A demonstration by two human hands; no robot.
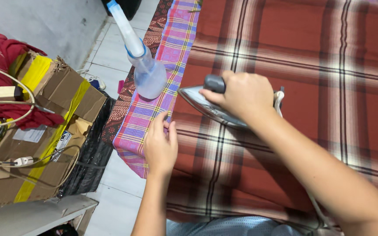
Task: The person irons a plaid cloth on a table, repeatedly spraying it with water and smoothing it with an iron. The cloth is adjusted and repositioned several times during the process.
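On the red-brown plaid cloth (311, 87), the right hand (241, 94) was closed around the grey handle of a silver metal clothes iron (206, 105). The left hand (159, 146) lay open, fingers flat on the cloth's edge, holding nothing, near a clear blue plastic spray bottle (147, 72).

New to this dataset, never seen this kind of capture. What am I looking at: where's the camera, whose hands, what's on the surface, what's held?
There is no machine here: a person works with two bare hands, and the single picture comes from a camera worn on their head, looking down. The right hand grips the handle of a clothes iron resting on a reddish-brown plaid cloth. The left hand lies flat, holding nothing, where that cloth's edge meets a pink and purple plaid cloth beneath. A clear spray bottle stands on that underlayer, near the iron's tip. To the left, on the white tiled floor, sits a cardboard box with yellow tape, cables and red fabric.
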